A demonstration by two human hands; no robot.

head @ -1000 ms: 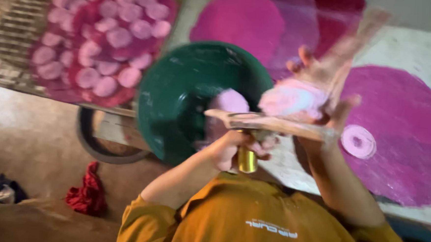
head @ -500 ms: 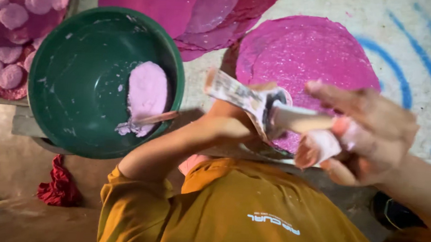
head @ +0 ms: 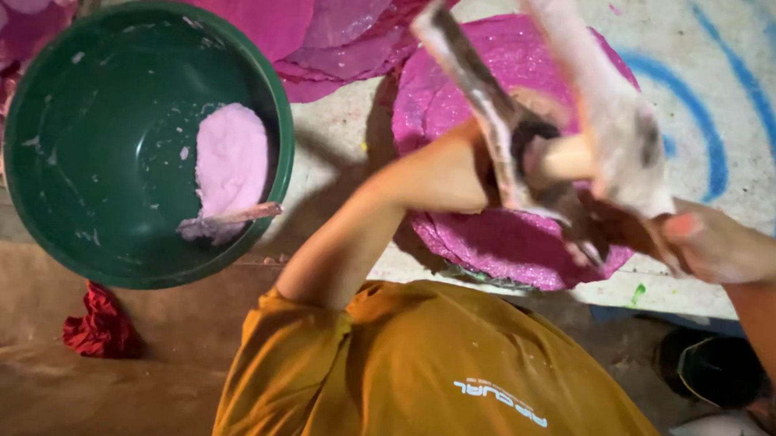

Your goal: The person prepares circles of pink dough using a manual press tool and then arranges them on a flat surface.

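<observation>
Since half a second back the view has shifted right: green bowl [head: 82, 140] now fills upper left, and the wooden press [head: 543, 138] has swung up, its two flat dough-smeared boards splayed in a V above the sparkly magenta disc [head: 493, 241]. Right hand [head: 696, 243] is clamped round the press's lower end, fingers wrapped tight. Left hand is hidden behind the boards; its grip cannot be told, only the forearm [head: 379, 218] reaching in. The bowl is smooth plastic, streaked white, holding a soft pale-pink dough lump [head: 230, 161] with a flat stick [head: 229, 218] across it. Thin round magenta sheets [head: 327, 20] overlap on the pale painted desk [head: 721, 103].
</observation>
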